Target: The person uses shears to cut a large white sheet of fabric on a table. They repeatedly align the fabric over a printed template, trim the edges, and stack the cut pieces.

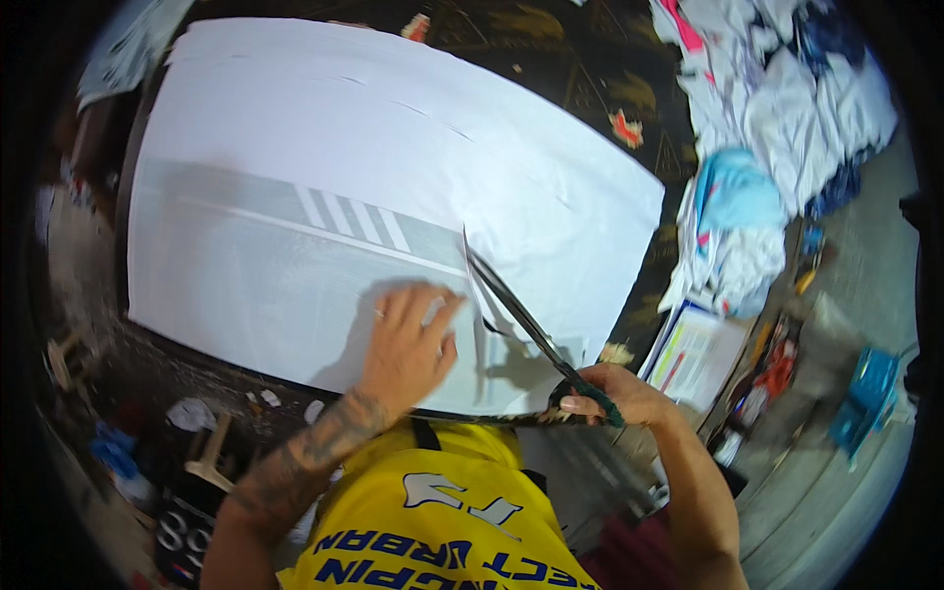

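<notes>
The right hand (621, 393) grips long dark metal scissors (521, 317); the open left hand (409, 336) rests on a thin white-and-grey sheet (324, 108) across the dark table (565, 71); cutting, I'd guess (next snip needs it flat).

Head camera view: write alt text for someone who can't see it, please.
A person's right hand holds dark scissors at a cut in a large white sheet on a dark surface, while the left hand rests on the sheet's pale grey area. Mostly white cloth lies heaped at right.
</notes>
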`<state>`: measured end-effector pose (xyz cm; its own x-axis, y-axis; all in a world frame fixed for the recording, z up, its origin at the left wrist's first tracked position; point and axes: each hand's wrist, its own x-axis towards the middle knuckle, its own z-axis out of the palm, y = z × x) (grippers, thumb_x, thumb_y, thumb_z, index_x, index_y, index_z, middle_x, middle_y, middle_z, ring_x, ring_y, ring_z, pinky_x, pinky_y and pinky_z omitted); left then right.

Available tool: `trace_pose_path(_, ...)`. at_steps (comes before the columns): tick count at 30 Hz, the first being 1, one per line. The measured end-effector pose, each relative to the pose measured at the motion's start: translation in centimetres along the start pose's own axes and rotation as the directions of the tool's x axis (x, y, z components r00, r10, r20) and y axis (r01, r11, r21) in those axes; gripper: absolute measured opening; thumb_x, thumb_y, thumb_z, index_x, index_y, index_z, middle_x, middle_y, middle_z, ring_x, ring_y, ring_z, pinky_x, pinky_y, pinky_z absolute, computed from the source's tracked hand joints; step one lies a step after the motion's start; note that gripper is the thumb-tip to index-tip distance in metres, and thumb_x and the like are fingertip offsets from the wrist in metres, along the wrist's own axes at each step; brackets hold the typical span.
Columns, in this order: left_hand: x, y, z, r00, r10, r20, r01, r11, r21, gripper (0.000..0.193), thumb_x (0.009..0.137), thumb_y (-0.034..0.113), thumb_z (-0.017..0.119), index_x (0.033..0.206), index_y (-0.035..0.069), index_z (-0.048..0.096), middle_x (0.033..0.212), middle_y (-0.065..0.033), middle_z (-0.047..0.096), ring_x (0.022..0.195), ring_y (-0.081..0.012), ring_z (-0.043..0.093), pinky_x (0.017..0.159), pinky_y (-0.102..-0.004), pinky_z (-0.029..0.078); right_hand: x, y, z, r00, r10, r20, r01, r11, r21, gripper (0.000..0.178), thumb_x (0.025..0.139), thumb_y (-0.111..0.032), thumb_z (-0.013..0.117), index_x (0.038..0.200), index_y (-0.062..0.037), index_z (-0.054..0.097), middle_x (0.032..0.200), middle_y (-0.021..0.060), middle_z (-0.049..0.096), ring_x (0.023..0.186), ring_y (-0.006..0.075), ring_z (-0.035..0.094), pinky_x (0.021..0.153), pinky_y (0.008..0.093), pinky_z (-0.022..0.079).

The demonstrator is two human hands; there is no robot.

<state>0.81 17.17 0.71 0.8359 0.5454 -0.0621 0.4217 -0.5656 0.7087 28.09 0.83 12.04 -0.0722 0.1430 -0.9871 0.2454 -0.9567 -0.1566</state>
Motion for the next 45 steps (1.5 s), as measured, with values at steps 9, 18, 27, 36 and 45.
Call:
trace_pose_path(9, 1.4, -2.0, 1.8, 0.978, 0.130, -0.161, -0.057, 0.917, 0.394, 0.047, 0.086, 0.027, 0.066, 0.130, 0.011, 0.068, 0.137, -0.0062, 0.061, 0.130, -0.0236, 0.054, 0.108, -0.0508, 0.039, 6.7, -9.0, -12.9, 0.931, -0.353, 0.095, 0.304, 0.603, -0.737, 0.068, 0.089, -0.067, 0.082, 0.096, -0.0018, 0.065, 0.072, 0.0111, 0.055, 0.072, 0.0244, 0.052, 0.070, 0.0405, 0.045)
trace_pose_path(18, 1.8, -1.9, 1.6, 0.979, 0.125, -0.163, -0.051, 0.916, 0.398, 0.044, 0.085, 0.028, 0.065, 0.126, 0.012, 0.071, 0.135, -0.0039, 0.063, 0.129, -0.0219, 0.056, 0.109, -0.0504, 0.040, 6.9, -9.1, -12.2, 0.931, -0.353, 0.091, 0.322, 0.680, -0.659, 0.061, 0.086, -0.057, 0.090, 0.092, -0.0012, 0.065, 0.069, 0.0052, 0.053, 0.068, 0.0195, 0.052, 0.066, 0.0379, 0.044)
trace_pose_path(27, 1.6, -1.9, 1.5, 0.985, 0.110, -0.135, -0.052, 0.925, 0.378, 0.045, 0.085, 0.029, 0.067, 0.127, 0.011, 0.071, 0.136, -0.0041, 0.064, 0.128, -0.0228, 0.058, 0.108, -0.0500, 0.041, 6.7, -11.2, -11.1, 0.947, -0.322, -0.004, 0.232, 0.690, -0.686, 0.073, 0.075, -0.069, 0.092, 0.076, -0.0014, 0.065, 0.063, 0.0050, 0.055, 0.063, 0.0195, 0.054, 0.061, 0.0387, 0.044)
trace_pose_path(36, 1.5, -2.3, 1.4, 0.978, 0.144, -0.151, -0.094, 0.949, 0.301, 0.060, 0.075, 0.034, 0.078, 0.130, 0.012, 0.069, 0.136, -0.0047, 0.063, 0.130, -0.0248, 0.058, 0.105, -0.0507, 0.042, 7.9, -16.2, -8.7, 0.937, -0.347, 0.021, 0.284, 0.727, -0.625, 0.074, 0.072, -0.073, 0.092, 0.068, -0.0042, 0.064, 0.061, 0.0049, 0.056, 0.063, 0.0206, 0.055, 0.062, 0.0383, 0.044)
trace_pose_path(45, 0.9, -2.1, 1.7, 0.979, 0.138, -0.150, -0.104, 0.972, 0.211, 0.060, 0.078, 0.033, 0.075, 0.133, 0.011, 0.065, 0.138, -0.0057, 0.060, 0.133, -0.0253, 0.052, 0.107, -0.0487, 0.039, 8.4, -21.6, -5.5, 0.937, -0.348, 0.023, 0.265, 0.668, -0.695, 0.069, 0.079, -0.068, 0.090, 0.075, -0.0051, 0.064, 0.063, -0.0002, 0.049, 0.064, 0.0148, 0.048, 0.060, 0.0366, 0.041)
